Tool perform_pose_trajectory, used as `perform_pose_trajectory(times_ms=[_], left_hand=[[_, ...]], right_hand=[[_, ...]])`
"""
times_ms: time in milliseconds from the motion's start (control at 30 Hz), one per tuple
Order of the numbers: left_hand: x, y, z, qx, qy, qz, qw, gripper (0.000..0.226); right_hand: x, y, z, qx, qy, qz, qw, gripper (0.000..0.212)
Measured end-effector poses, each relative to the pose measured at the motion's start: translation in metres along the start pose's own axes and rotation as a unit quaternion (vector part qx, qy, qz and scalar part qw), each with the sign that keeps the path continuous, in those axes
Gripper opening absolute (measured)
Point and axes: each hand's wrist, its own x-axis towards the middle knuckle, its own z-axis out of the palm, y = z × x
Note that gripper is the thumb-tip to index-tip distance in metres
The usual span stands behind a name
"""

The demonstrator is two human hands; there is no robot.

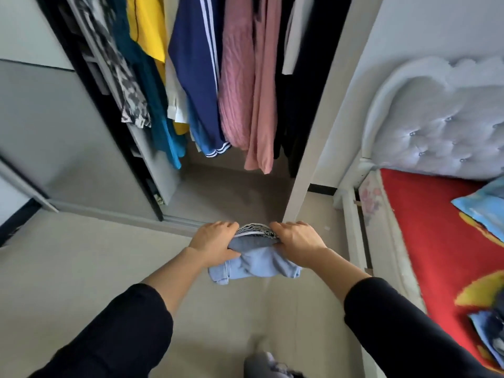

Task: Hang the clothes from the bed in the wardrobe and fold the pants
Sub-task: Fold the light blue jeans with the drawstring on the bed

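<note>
A stack of folded pants (255,259) hangs between both hands above the floor, just in front of the open wardrobe (240,192). Light blue denim is at the bottom, a darker blue-grey piece above it, and striped fabric on top. My left hand (214,241) grips the stack's left end, thumb underneath. My right hand (296,238) grips its right end from above. Several garments hang inside the wardrobe: a navy jacket with white stripes (199,77), a pink knit (240,85), a yellow top (148,25) and a teal one (152,99).
The wardrobe's grey sliding door (54,126) stands at the left. A bed with a red sheet (436,241) and a white tufted headboard (441,124) lies at the right, with a blue pillow (485,205) and a blue garment (488,328) on it. My foot (270,364) is below.
</note>
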Motion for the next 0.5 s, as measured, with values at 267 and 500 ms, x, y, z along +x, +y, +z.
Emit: perform_pose_trajectory(times_ms=[267, 500], left_hand=[[0.065, -0.108, -0.002, -0.022, -0.003, -0.057, 0.998, 0.029], [0.102, -0.202, -0.003, -0.043, -0.022, -0.090, 0.995, 0.026]], right_hand=[[0.150, -0.002, 0.008, 0.000, -0.032, -0.042, 0.999, 0.024], [0.261, -0.029, 0.014, -0.021, -0.055, -0.068, 0.996, 0.029]])
